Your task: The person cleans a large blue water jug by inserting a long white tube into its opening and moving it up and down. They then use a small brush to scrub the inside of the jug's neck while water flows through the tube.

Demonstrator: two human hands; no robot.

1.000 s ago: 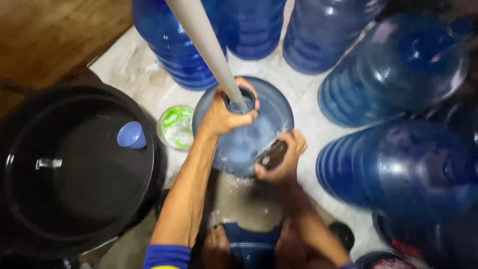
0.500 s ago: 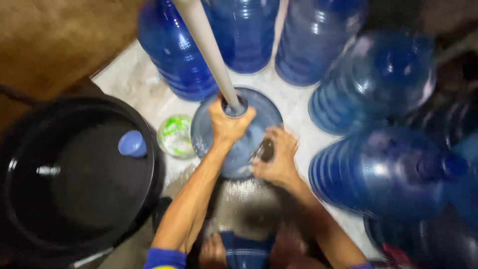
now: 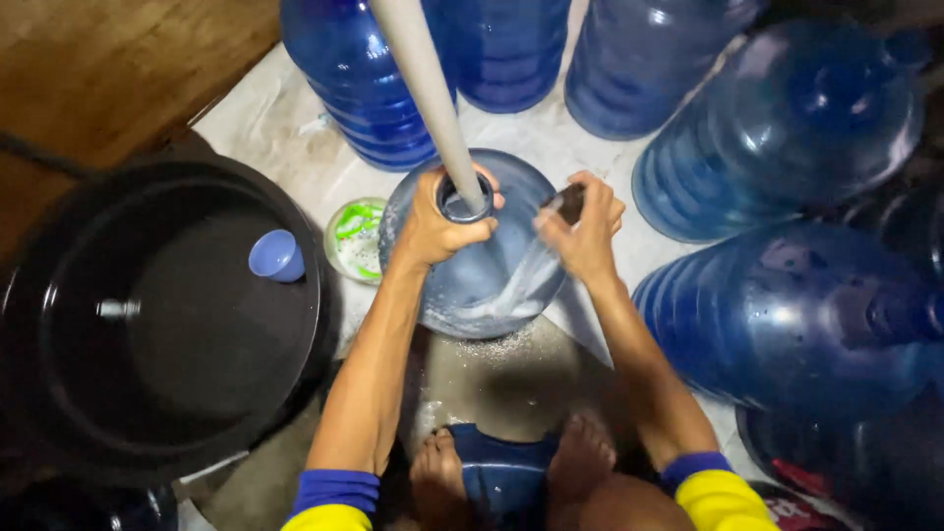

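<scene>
A big blue water jug (image 3: 492, 280) stands upright on the wet floor in front of my bare feet. My left hand (image 3: 438, 224) grips its neck, where a grey pipe (image 3: 425, 88) comes down into the opening. My right hand (image 3: 582, 231) presses a small dark scrubbing pad (image 3: 568, 202) against the jug's upper right shoulder. White soapy foam streaks the jug's side below that hand.
Several large blue jugs (image 3: 787, 128) crowd the back and right. A big black tub (image 3: 162, 324) sits at left with a small blue cap (image 3: 275, 256) on its rim. A round green-and-white dish (image 3: 356, 239) lies between tub and jug. Wooden floor at far left.
My right hand has slid the pad from the jug's lower right side up to its upper right shoulder, leaving a foam streak. The left hand has stayed on the neck.
</scene>
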